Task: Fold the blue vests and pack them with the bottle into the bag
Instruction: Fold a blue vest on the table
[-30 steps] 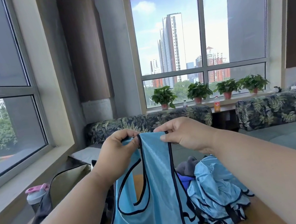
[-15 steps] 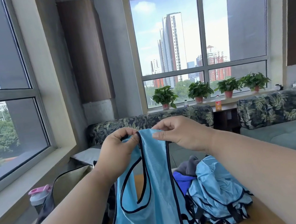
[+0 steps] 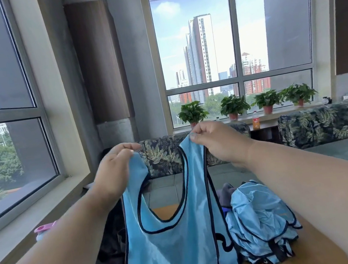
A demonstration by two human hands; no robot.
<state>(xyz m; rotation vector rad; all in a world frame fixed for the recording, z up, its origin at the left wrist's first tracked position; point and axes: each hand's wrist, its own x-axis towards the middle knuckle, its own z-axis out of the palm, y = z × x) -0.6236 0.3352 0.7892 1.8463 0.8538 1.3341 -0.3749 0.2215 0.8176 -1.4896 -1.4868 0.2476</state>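
- The light-blue sleeveless mesh vest with black trim [image 3: 175,247] hangs upright in front of the person, held up by its two shoulder straps, neck opening spread between them.
- The left hand [image 3: 116,170], at about 10 o'clock from the vest's neckline, has its fingers curled over the top of the left strap, gripping it.
- The right hand [image 3: 216,141], at about 1 o'clock from the neckline, pinches the top of the right strap between thumb and curled fingers.
- The two hands are apart, with the patterned sofa back showing between them.
- A crumpled heap of more light-blue black-trimmed vests [image 3: 262,222] lies on the orange-brown wooden table [image 3: 316,246] at 3 o'clock from the held vest, just beside it.
- A black fabric bag [image 3: 110,257] sits at 9 o'clock from the held vest, partly hidden behind it.
- The pink-lidded bottle [image 3: 44,229] shows only its top at 9 o'clock, beyond the left forearm, near the window sill.
- Four potted green plants [image 3: 234,106] stand on the far window ledge at 12 o'clock.
- A dark leaf-patterned sofa [image 3: 326,120] runs beneath that ledge.
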